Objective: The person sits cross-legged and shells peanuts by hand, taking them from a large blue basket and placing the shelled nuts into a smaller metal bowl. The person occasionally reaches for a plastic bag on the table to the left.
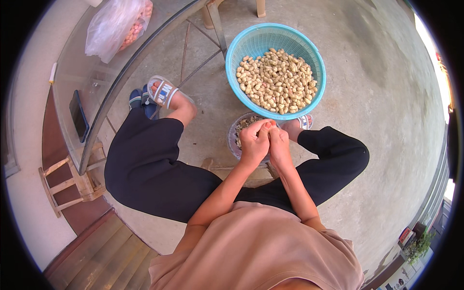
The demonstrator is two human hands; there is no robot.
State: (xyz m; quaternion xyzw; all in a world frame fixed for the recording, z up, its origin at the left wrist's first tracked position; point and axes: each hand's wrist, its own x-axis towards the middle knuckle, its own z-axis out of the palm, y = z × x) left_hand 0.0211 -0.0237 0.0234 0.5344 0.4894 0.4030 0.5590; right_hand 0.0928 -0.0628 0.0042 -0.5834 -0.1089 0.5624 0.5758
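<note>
My left hand (255,141) and my right hand (280,143) meet in front of me, thumbs and fingers pinched together. Between the fingertips they seem to hold a peanut, almost wholly hidden by the fingers. Just beneath them on the floor is a round clear plastic bowl (231,143), partly covered by my hands, with broken peanut shells (243,125) in it. Beyond it, overlapping its far edge in view, stands a turquoise plastic basket (277,34). Many unshelled peanuts (277,81) cover its bottom.
At left, a glass-topped table (105,78) with a dark metal rim bears a plastic bag (112,27) of pinkish shelled kernels and a dark phone (78,116). A wooden stool (78,181) stands beneath its near edge. Blue slippers (148,103) lie beside my sandalled foot on the concrete floor (377,98).
</note>
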